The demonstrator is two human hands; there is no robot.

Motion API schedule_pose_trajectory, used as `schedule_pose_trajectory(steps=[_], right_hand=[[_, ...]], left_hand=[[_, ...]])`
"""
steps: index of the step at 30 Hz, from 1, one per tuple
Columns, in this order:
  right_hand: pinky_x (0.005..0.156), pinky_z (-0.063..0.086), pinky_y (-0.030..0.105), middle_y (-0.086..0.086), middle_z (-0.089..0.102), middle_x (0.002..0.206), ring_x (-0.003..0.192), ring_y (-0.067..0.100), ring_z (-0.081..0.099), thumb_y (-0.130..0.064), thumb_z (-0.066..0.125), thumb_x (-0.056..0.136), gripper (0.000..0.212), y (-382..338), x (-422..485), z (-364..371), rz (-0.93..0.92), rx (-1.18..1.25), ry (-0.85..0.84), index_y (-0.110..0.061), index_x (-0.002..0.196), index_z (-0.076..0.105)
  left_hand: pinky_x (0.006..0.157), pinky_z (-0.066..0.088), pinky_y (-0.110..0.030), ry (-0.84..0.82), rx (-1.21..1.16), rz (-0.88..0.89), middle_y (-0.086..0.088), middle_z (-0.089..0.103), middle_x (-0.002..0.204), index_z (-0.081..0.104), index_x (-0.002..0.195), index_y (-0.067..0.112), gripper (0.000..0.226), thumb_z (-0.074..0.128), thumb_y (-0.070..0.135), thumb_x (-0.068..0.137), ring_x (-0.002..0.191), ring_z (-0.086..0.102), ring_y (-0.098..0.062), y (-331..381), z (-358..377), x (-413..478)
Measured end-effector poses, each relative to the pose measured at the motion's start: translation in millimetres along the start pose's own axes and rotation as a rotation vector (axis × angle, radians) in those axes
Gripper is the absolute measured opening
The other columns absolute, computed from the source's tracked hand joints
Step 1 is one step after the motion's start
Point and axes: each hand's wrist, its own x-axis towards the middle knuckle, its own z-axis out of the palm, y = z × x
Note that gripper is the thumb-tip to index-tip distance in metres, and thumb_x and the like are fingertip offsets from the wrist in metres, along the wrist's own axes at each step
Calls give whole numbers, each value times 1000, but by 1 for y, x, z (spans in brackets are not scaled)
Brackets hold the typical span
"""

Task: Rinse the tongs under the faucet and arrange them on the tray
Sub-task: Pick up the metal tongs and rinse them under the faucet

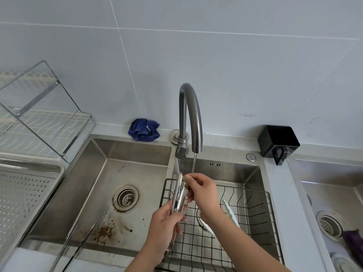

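Left hand (167, 222) grips one shiny steel tongs (179, 193) by the handle; handle end hidden. Right hand (202, 191) pinches its tips beneath the grey faucet (191, 114), thin stream hard to see.

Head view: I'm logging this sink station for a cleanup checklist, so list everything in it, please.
Tongs: one, shiny steel, held over the sink divider near the stream.
Second tongs: one, steel, lying in the left basin.
Faucet: one, dark grey, running a thin stream.
Left basin: one, steel, rust-stained by its drain.
Wire basket: one, black, in the middle basin, holding white items.
Cloth: one, blue, on the ledge behind the sink.
Container: one, black, right of the faucet.
Dish rack: one, white wire, far left.
Perforated tray: one, steel, below the rack.
Right sink: one, steel, purple cloth inside.
Left hand: grips the tongs' handle end.
Right hand: rubs their tips.
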Motion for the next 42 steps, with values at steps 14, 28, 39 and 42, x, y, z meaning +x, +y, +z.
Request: schedule_pose_trajectory(steps=[14,28,39,42], right_hand=[[46,48,26,4,72,65,50,13,61,-5,61,95,12,-3,0,0,62,10,-60,-5,92,73],[40,49,25,8,76,71,46,15,65,-5,52,97,20,-2,3,-5,128,55,-79,-4,100,72],[42,48,28,13,77,74,49,16,59,-10,57,98,17,-5,7,-3,128,-34,-85,-5,93,72],[42,44,28,11,76,72,48,17,56,-17,57,100,22,-5,12,-2,116,-13,-42,-5,89,71]], left_hand=[[53,48,-22,-4,39,7,-10,77,97,74,107,12,25,55,0,95,66,65,-7,8,5,3],[60,54,-29,33,44,-35,-5,77,100,75,96,14,21,57,3,95,92,73,-28,2,4,5],[61,55,-31,49,-42,-29,-5,78,103,81,94,29,25,61,19,81,86,72,-23,2,4,4],[59,53,-32,53,-56,-7,-4,77,97,80,91,36,28,60,22,76,83,71,-20,5,9,6]])
